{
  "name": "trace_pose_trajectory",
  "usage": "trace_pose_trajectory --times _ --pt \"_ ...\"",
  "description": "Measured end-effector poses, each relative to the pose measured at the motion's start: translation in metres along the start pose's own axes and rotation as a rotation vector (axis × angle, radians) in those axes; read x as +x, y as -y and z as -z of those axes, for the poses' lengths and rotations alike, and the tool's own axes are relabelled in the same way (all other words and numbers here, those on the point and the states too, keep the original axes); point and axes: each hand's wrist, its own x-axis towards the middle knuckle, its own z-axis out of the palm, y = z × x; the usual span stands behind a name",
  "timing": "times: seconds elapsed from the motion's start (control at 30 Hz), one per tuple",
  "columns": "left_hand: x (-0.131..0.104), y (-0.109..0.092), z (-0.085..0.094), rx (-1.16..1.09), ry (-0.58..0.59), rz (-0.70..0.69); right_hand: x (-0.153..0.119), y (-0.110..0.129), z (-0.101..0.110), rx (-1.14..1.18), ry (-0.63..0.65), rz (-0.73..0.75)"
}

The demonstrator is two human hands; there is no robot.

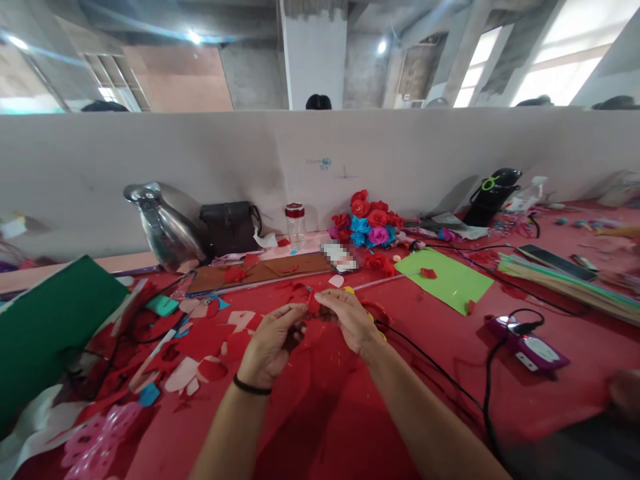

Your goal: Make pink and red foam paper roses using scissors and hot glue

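Note:
Both hands meet over the middle of the red table (pixel 310 393). Between their fingertips is a small red paper piece (pixel 313 303). My left hand (pixel 273 340), with a black band on its wrist, pinches the left side of it. My right hand (pixel 350 317) holds it from the right with the fingers pressed together. The exact shape of the piece is partly hidden by the fingers. Red and pink paper cutouts (pixel 200 340) lie scattered left of my left hand. Behind my right hand stands a bunch of red, blue and pink paper flowers (pixel 373 220).
A steel jug (pixel 167 230), dark bag (pixel 230 227) and glass jar (pixel 295 227) stand along the partition. Green board (pixel 55 327) is at left. Lime paper (pixel 445 280), black cables and a purple power strip (pixel 530 343) lie right. A blurred person's hand (pixel 625 393) shows at far right.

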Motion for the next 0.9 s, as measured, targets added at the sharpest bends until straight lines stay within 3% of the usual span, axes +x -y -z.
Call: trace_pose_trajectory --times 0.17,0.5,0.9 --pt "0.001 0.009 -0.005 -0.130 -0.028 -0.034 0.001 0.001 0.003 0.029 -0.016 -0.007" --pt "0.000 0.013 -0.008 -0.073 -0.085 -0.127 0.003 -0.001 0.004 0.006 -0.030 0.040" --pt "0.005 0.017 -0.001 -0.201 -0.124 -0.007 0.005 -0.006 0.002 -0.014 -0.052 -0.021"
